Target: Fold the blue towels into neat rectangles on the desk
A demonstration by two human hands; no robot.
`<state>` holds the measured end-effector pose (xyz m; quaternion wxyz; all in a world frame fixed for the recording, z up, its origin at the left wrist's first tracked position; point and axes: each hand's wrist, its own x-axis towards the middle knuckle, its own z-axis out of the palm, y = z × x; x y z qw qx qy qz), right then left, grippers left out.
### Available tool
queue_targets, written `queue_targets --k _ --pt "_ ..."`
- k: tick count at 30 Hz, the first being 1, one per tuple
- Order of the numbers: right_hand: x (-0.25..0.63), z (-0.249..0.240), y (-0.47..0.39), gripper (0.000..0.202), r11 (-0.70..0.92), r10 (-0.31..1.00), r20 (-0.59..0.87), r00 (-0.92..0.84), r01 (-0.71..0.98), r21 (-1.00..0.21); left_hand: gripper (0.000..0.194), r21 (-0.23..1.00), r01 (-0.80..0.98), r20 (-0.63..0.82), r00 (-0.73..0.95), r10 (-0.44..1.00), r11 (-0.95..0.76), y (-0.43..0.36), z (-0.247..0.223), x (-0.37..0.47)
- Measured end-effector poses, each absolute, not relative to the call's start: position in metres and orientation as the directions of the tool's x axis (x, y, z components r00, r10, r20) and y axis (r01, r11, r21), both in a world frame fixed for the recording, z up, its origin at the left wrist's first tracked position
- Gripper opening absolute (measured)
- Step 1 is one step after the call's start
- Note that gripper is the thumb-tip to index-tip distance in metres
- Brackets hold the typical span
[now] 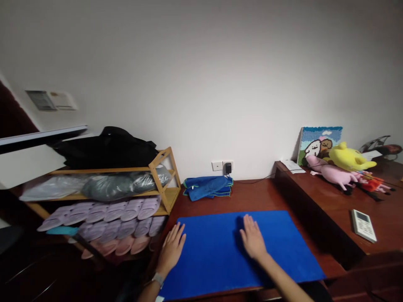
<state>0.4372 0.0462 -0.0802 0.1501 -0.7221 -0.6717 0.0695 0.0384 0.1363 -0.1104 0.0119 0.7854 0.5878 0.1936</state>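
A large blue cloth [220, 256] lies spread flat on the dark wooden table [252, 197] in front of me. My left hand [172, 247] rests palm down at the cloth's left edge, fingers apart, with a watch on the wrist. My right hand [252, 240] lies flat on the middle of the cloth, fingers together and extended. Neither hand holds anything.
A pile of folded blue cloths [208, 187] sits at the back by a wall socket [227, 167]. A wooden rack [163, 184] with slippers and bags stands left. At right, a raised desk [333, 201] holds plush toys [343, 167] and a white remote [363, 225].
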Motion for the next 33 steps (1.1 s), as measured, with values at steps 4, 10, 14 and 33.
queue_targets --k 4,10,14,33 --pt "0.297 -0.081 0.03 0.071 0.201 0.979 0.129 -0.158 0.853 -0.482 0.055 0.146 0.924 0.211 0.32 0.924 -0.354 0.094 -0.12 0.064" --pt "0.24 -0.088 0.022 0.068 0.134 0.986 -0.014 -0.166 0.839 -0.528 0.055 0.095 0.952 0.097 0.283 0.954 -0.292 0.081 -0.124 0.075" --pt "0.297 -0.106 0.015 0.071 0.034 0.998 -0.027 -0.052 0.887 -0.461 0.056 0.104 0.949 0.15 0.28 0.948 -0.297 0.083 -0.123 0.075" --pt "0.657 -0.153 -0.046 0.074 -0.448 0.894 -0.03 0.448 0.886 -0.121 0.059 0.108 0.952 0.124 0.274 0.954 -0.287 0.089 -0.123 0.074"
